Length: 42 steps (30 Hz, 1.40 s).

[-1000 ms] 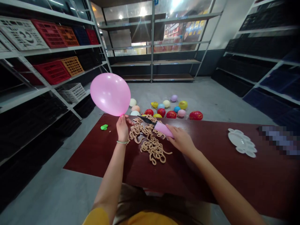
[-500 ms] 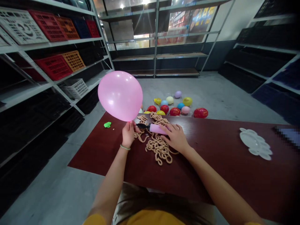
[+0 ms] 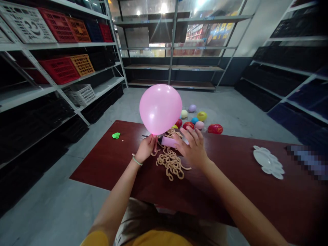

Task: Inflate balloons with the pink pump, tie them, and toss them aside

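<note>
A large inflated pink balloon [image 3: 161, 108] stands upright above the table, its neck pinched in the fingers of my left hand [image 3: 146, 148]. Behind those fingers lies a pink balloon pump [image 3: 168, 141] with a black nozzle end, resting on a heap of tan rope-like strands [image 3: 171, 164]. My right hand [image 3: 193, 147] is raised with its fingers spread, just right of the pump and holding nothing. Part of the pump's right end is hidden by that hand. A small limp green balloon [image 3: 116, 135] lies on the table to the left.
The dark red table [image 3: 220, 184] bears a white scalloped plate [image 3: 268, 162] and a blurred-out object [image 3: 307, 159] at right. Beyond its far edge several coloured balloons [image 3: 202, 116] rest on the floor. Shelves with crates [image 3: 60, 70] stand at left.
My right hand has let go of the pump and lifted with fingers spread. The balloon has moved right in my left hand, away from the nozzle.
</note>
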Each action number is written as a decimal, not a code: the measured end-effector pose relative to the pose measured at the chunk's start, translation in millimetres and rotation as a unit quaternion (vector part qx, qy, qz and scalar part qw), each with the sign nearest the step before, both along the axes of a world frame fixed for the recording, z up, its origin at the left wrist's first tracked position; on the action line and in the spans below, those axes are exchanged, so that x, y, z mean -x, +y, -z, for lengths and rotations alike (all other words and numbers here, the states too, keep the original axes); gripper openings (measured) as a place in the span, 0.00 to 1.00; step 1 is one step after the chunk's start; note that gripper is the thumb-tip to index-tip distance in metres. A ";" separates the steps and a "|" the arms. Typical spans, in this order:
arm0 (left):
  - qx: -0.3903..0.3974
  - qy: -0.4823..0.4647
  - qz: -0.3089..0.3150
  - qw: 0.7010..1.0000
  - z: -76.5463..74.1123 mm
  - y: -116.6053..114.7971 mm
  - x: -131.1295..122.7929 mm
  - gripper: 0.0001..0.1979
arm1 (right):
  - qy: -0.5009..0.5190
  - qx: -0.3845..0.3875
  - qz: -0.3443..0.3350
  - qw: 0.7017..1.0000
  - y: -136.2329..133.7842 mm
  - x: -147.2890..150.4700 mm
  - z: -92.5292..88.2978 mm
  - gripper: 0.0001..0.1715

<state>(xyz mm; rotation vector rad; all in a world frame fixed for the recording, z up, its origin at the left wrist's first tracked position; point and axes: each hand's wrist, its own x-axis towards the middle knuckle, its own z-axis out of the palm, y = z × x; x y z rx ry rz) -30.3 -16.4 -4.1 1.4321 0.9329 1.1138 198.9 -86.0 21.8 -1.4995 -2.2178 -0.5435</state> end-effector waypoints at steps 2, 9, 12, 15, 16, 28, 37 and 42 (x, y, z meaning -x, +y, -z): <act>0.027 0.005 0.035 0.999 -12.3 -2.3 -5.0 0.12 | -0.031 0.016 -0.048 0.998 -0.8 7.7 -27.6 0.37; 0.102 0.039 0.133 0.985 -55.8 -13.4 -20.6 0.16 | -0.119 0.019 -0.144 0.982 12.2 30.3 -89.8 0.35; 0.028 0.153 0.174 0.972 -65.8 -19.7 -20.6 0.16 | -0.181 -0.014 -0.146 0.972 17.6 29.7 -90.5 0.28; -0.032 0.245 0.184 0.951 -71.3 -24.5 -18.3 0.17 | -0.197 -0.039 -0.132 0.971 18.9 26.7 -86.3 0.24; -0.038 0.255 0.185 0.948 -72.3 -25.5 -17.2 0.17 | -0.195 -0.043 -0.125 0.972 18.4 25.7 -85.4 0.22; 0.166 -0.020 0.180 0.969 -67.3 -31.8 -10.4 0.20 | -0.175 -0.056 -0.088 0.979 4.6 18.3 -89.9 0.19; 0.219 -0.038 0.149 0.964 -62.8 -27.5 -5.5 0.15 | -0.145 -0.039 -0.101 0.984 0.8 16.2 -92.7 0.22; 0.207 -0.047 0.130 0.969 -58.4 -26.4 0.8 0.13 | -0.128 -0.039 -0.109 0.985 0.7 19.7 -90.3 0.24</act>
